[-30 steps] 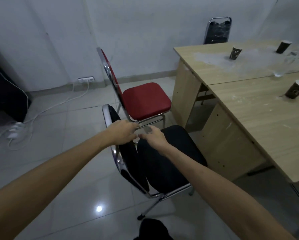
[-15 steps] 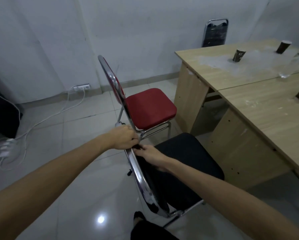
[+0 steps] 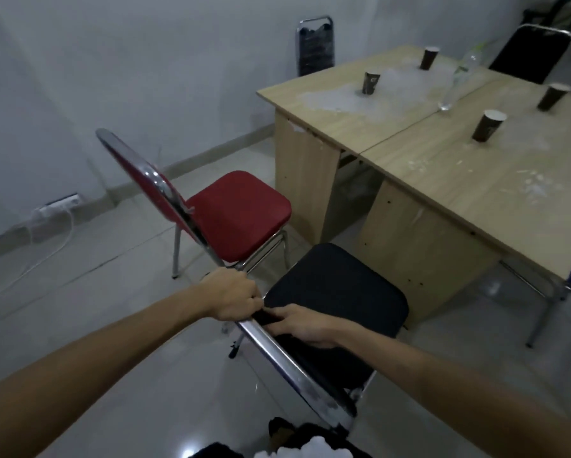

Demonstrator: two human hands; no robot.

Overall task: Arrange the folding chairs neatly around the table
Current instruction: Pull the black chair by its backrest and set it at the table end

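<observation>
A black folding chair [image 3: 337, 289] with a chrome frame stands right in front of me, its seat facing the wooden table [image 3: 442, 180]. My left hand [image 3: 233, 294] is closed over the top end of its backrest frame. My right hand [image 3: 305, 323] grips the backrest just beside it, fingers on the black padding. A red folding chair [image 3: 236, 214] stands just beyond, to the left, also facing the table's corner. A black chair [image 3: 315, 46] leans at the wall behind the table, and another black chair [image 3: 530, 54] stands at the far right side.
Several dark paper cups [image 3: 489, 125] and a clear bottle [image 3: 456, 82] stand on the table. A chrome leg of a further chair [image 3: 541, 312] shows at the right edge. A power strip with white cables [image 3: 58, 206] lies by the left wall. The floor is glossy tile.
The black chair has shifted toward the table with both hands on its backrest. My view has swung left to right, bringing more of the table and the far-right chair into sight.
</observation>
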